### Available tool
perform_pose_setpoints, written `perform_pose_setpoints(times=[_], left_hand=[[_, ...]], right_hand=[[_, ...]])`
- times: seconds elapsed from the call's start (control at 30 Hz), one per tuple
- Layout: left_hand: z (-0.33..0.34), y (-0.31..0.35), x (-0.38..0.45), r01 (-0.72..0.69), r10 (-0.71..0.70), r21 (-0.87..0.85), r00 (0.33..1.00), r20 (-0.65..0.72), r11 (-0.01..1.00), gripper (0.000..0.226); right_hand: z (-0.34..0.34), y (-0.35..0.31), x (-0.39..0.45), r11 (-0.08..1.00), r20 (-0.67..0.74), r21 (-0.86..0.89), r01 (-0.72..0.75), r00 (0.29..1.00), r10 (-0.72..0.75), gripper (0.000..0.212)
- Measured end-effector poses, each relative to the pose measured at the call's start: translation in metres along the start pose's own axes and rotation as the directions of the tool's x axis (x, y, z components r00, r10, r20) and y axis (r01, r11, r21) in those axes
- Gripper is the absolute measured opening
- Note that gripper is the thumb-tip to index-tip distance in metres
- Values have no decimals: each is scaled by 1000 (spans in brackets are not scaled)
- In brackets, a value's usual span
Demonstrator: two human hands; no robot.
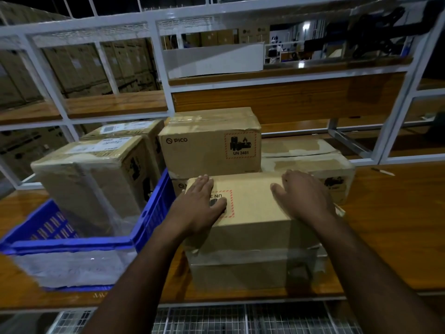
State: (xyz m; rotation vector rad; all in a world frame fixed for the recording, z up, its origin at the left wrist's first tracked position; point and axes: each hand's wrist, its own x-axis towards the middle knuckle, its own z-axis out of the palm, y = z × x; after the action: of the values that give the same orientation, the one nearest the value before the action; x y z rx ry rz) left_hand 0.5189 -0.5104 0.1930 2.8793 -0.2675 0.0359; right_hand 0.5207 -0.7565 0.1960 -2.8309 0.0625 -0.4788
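As I leaned over the wooden table (pixel 385 237), both my hands lay on top of the cardboard box (pixel 252 213) nearest to me. My left hand (pixel 202 203) rested flat on its left part, fingers straight and close together, thumb spread out to the side. It covered part of the red-hatched label (pixel 227 203) printed there. My right hand (pixel 303 196) sat on the right part of the same top face, spread wide and relaxed, thumb pointing inward. Its fingers reached toward the far edge, but whether the tips hooked over that edge I could not tell. Neither hand gripped anything; they only pressed or rested on the cardboard. The box itself stood at the front middle of the table, apparently on a second carton wrapped in clear film (pixel 240 268).

Just to the left stood a blue crate (pixel 156 208), and inside it a tall carton (pixel 91 189) under plastic wrap, with another labelled carton (pixel 125 131) behind that. Straight beyond my box was a carton marked PICO (pixel 207 150) with a UN 3481 battery sticker, stacked on one below. To its right lay a lower, taped carton (pixel 308 162). Behind everything rose a white shelf frame (pixel 159 56) carrying a white box (pixel 214 59).
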Motion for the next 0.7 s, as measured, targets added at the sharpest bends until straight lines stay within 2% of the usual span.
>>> perform_pose_setpoints(times=[0.1,0.2,0.3,0.43,0.53,0.6,0.7], left_hand=[[3,2,-4,41,-46,-76,997,-65,996,83],[9,-4,-7,141,-189,-297,972,-141,944,98],[9,-10,-13,207,-281,-452,954,-104,868,93],[7,-5,-40,95,-223,-483,951,-215,870,75],[10,3,-66,30,-233,-553,925,-301,833,85],[14,5,-76,-6,-266,-571,881,-391,821,97],[23,4,-82,-75,-311,-634,823,-475,770,93]], right_hand=[[8,4,2,996,95,-27,-86,992,88,68],[6,5,-1,970,113,39,-239,966,233,83],[3,5,-6,961,44,80,-265,964,262,77],[-2,10,-23,962,-54,170,-212,973,224,65],[-9,15,-39,942,-121,271,-196,964,236,73],[-10,16,-46,916,-192,351,-194,943,273,79],[-3,16,-57,881,-268,441,-173,911,312,69]])
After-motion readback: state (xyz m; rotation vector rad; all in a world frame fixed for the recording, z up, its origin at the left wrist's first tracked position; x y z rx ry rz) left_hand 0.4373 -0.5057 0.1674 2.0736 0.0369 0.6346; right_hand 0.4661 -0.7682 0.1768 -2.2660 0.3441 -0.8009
